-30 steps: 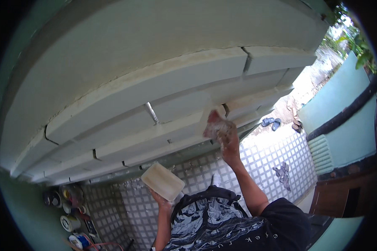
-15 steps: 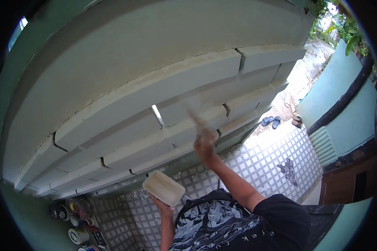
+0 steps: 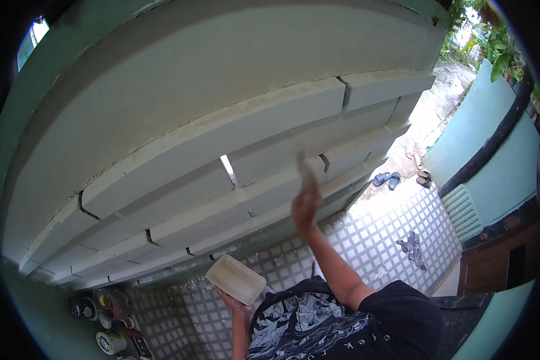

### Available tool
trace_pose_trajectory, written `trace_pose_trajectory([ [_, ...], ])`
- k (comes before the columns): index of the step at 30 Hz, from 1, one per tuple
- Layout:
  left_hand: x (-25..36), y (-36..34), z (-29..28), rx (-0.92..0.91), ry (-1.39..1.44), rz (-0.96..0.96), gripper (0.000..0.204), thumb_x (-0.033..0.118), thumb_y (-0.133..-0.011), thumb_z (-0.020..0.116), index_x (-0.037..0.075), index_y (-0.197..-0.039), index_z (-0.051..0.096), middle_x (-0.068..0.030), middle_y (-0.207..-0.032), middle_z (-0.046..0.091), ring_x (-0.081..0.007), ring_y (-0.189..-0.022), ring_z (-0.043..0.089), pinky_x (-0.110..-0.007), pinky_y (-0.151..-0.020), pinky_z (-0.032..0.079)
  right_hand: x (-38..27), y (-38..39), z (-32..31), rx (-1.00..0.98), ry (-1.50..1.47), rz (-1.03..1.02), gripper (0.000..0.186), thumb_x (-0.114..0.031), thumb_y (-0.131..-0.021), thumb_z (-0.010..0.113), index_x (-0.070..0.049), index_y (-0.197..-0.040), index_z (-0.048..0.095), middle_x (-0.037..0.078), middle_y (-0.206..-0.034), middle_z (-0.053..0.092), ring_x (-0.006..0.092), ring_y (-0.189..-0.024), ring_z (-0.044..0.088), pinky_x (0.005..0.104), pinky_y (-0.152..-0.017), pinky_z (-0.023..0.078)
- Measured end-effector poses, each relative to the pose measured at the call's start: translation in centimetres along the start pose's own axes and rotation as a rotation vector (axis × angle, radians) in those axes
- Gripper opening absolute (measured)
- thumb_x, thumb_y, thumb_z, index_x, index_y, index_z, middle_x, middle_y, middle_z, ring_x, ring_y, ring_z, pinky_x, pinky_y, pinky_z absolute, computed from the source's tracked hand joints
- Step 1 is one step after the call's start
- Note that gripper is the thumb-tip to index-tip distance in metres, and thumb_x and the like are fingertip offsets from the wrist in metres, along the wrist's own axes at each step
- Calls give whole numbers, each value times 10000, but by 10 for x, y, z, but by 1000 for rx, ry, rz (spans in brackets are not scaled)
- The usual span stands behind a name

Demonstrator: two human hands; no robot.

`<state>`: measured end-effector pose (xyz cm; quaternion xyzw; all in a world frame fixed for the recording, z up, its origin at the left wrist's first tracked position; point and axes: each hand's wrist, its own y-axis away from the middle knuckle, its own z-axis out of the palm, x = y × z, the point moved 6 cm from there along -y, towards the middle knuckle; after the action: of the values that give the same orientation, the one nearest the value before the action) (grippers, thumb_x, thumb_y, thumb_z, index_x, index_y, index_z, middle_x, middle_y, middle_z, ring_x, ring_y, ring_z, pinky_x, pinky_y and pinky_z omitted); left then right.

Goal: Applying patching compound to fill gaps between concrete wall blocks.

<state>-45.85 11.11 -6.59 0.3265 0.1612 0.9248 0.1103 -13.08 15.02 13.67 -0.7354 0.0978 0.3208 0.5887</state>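
Seen from the head camera, the left hand [image 3: 231,302] supports a container [image 3: 236,279] before the dark shirt [image 3: 396,321], its fingers around the lower side, apparently to leave the right hand [image 3: 306,207] free near the ridged wall [image 3: 174,150]. Blur hides whether the right fingers grip anything. The container is cream-coloured, rectangular, round-cornered and tilted.

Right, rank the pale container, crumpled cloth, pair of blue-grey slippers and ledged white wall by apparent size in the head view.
1. Ledged white wall
2. Pale container, in the left hand
3. Crumpled cloth
4. Pair of blue-grey slippers
The held container is nearer the camera, which swells it.
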Motion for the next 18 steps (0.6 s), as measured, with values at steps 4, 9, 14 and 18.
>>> trace_pose_trajectory([
  [4, -4, -3, 5, -5, -1, -11, 558, 568, -925, 313, 215, -1354, 361, -27, -1331, 456, -283, -1174, 501, -493, -941, 453, 47, -24, -15, 172, 206, 151, 431, 34, -848, 447, 33, -1279, 424, 224, -1223, 529, 360, -1121, 536, 411, -909, 438],
  [9, -12, -2, 11, -23, 18, -44, 564, 578, -919, 322, 217, -1351, 362, -24, -1329, 458, -281, -1175, 500, -491, -938, 456, 4, 13, 14, -113, 101, 235, 392, 37, -845, 446, 32, -1237, 456, 234, -1156, 563, 393, -1044, 563, 419, -872, 453],
  [14, -20, 1, 13, 46, -53, -22, 582, 590, -914, 323, 213, -1356, 353, -32, -1334, 453, -282, -1176, 499, -483, -946, 454, 18, 3, -8, -34, 58, -5, 371, 39, -844, 445, 51, -1214, 468, 253, -1124, 574, 423, -1023, 561, 437, -857, 456],
  [18, -29, 2, 16, 18, -90, -9, 585, 589, -915, 318, 208, -1358, 348, -38, -1334, 451, -281, -1184, 494, -477, -954, 450, 56, -12, -18, 149, 160, 254, 365, 21, -862, 446, 50, -1226, 461, 266, -1128, 567, 410, -1016, 568, 432, -850, 461],
])
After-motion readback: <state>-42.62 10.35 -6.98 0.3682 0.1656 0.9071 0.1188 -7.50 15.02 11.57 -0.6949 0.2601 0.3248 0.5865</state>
